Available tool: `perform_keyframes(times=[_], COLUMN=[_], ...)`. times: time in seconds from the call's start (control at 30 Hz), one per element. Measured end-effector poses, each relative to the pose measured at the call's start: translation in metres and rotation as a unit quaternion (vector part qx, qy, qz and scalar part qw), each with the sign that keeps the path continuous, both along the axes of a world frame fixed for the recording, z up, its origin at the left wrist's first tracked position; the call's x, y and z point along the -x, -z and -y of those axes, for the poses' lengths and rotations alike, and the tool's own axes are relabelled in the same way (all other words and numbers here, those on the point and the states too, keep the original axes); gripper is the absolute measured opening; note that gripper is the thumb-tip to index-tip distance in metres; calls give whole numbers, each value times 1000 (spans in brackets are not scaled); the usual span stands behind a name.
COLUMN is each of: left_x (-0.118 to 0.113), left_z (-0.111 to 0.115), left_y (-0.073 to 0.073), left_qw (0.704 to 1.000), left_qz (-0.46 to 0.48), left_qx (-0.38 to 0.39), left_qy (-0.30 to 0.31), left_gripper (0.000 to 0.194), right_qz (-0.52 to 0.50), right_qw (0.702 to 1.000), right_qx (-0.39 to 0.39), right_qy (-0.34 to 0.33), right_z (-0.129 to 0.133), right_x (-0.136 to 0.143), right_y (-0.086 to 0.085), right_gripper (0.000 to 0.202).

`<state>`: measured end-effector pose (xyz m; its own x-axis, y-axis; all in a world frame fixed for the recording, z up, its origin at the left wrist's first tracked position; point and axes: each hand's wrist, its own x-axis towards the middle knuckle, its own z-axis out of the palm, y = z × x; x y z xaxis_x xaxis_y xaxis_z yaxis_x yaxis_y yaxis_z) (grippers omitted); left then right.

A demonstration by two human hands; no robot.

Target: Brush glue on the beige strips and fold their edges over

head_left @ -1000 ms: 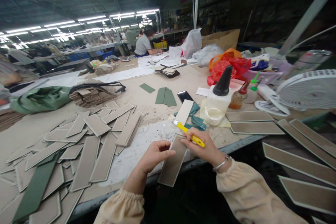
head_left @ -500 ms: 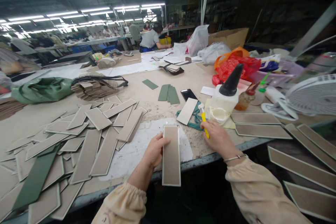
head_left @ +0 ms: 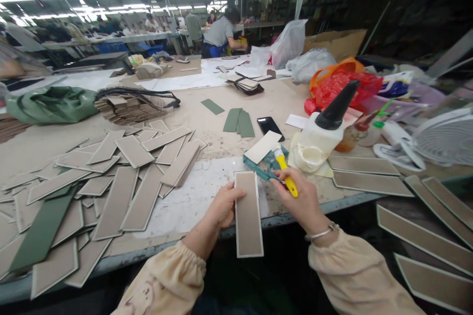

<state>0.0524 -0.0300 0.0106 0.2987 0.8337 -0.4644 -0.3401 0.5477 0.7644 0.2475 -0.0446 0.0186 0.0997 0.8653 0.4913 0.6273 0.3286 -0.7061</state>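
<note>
My left hand (head_left: pixel 222 205) grips the left edge of a flat taupe panel (head_left: pixel 249 221) with a pale border, thumb on its face. The panel's lower end juts past the table's front edge. In my right hand (head_left: pixel 298 202) is a small yellow-handled brush (head_left: pixel 286 172), its pale bristle end pointing up and away. Just beyond that hand lie teal strips (head_left: pixel 258 168) with a cream card (head_left: pixel 262 146) on top. A white glue bottle (head_left: pixel 321 138) with a black cone nozzle stands to the right of the brush.
Many loose taupe panels (head_left: pixel 135 151) are heaped on the left, with a long green piece (head_left: pixel 44 231) among them. Green pieces (head_left: pixel 238 123) and a phone (head_left: pixel 271 127) lie mid-table. More panels (head_left: pixel 424 236) and a white fan (head_left: pixel 443 133) are at right. A co-worker (head_left: pixel 219 34) bends over behind.
My right hand has drawn the brush slightly nearer to me and toward the panel, and the brush's bristle end now shows more clearly. My left hand keeps its hold. The camera view has shifted a little.
</note>
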Motion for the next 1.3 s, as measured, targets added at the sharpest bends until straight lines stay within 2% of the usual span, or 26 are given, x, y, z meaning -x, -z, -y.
perform_keyframes(times=[0.13,0.4,0.57,0.77,1.03,1.3], left_x=[-7,-14,-15,-13,-13,-10], left_z=[4,9,10,10,10,7], left_y=[2,7,5,7,2,-3], left_qw=[1000,999,999,1000,1000,1000], left_qz=[-1,-19,-22,-11,-8,-10], left_qx=[-5,-13,-2,-10,-10,-7], left_qy=[27,31,27,21,7,-21], left_gripper=[44,47,43,39,45,47], right_qz=[-63,-132,-109,-57,8,23], right_qw=[998,988,985,989,993,989], right_qx=[22,76,104,110,76,86], right_qy=[-13,-36,-78,-81,-85,-116], right_z=[0,-5,-3,-3,1,11], right_x=[14,17,18,15,15,15], right_y=[2,4,5,8,12,6], right_gripper=[14,16,7,8,6,5])
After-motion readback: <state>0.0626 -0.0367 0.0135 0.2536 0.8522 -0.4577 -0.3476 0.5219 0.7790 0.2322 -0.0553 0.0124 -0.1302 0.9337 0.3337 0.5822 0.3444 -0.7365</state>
